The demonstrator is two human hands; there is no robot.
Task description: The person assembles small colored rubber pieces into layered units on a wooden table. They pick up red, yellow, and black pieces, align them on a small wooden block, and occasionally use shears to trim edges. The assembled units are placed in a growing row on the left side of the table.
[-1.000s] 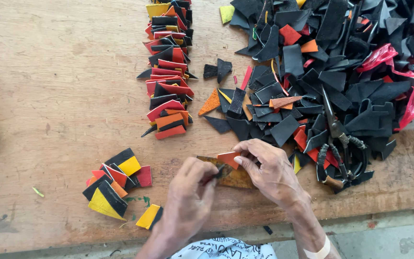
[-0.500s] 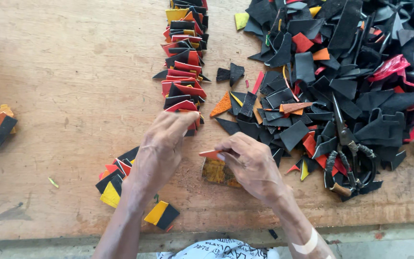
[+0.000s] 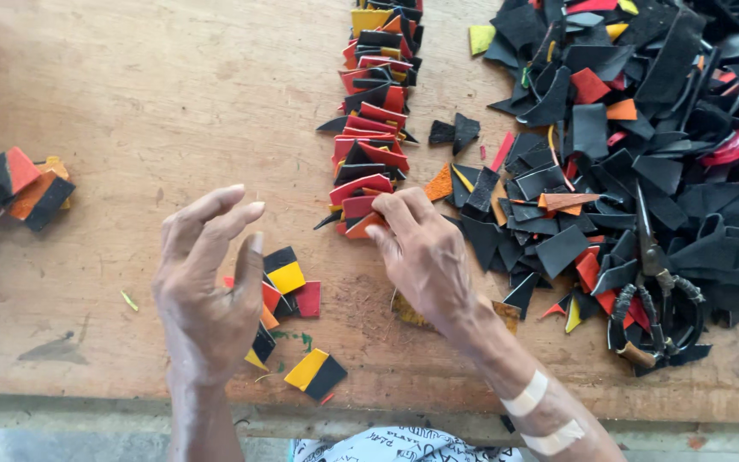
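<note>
My right hand [image 3: 425, 252] pinches a small orange-red piece [image 3: 361, 227] and sets it against the near end of a long row of overlapping red, black and yellow pieces [image 3: 369, 111] on the wooden table [image 3: 147, 103]. My left hand [image 3: 211, 282] hovers open, fingers spread, holding nothing, above a small cluster of black, yellow and red pieces [image 3: 288, 282]. A yellow-and-black piece [image 3: 316, 374] lies near the table's front edge.
A big heap of mostly black scraps [image 3: 626, 128] covers the right side, with dark scissors [image 3: 656, 291] lying on it. Another small stack of red, black and orange pieces [image 3: 10, 192] sits at the far left. A brown block [image 3: 408, 310] lies under my right wrist.
My right hand carried the orange-red piece from the brown block up to the row's near end. My left hand let go and pulled back to the left, open.
</note>
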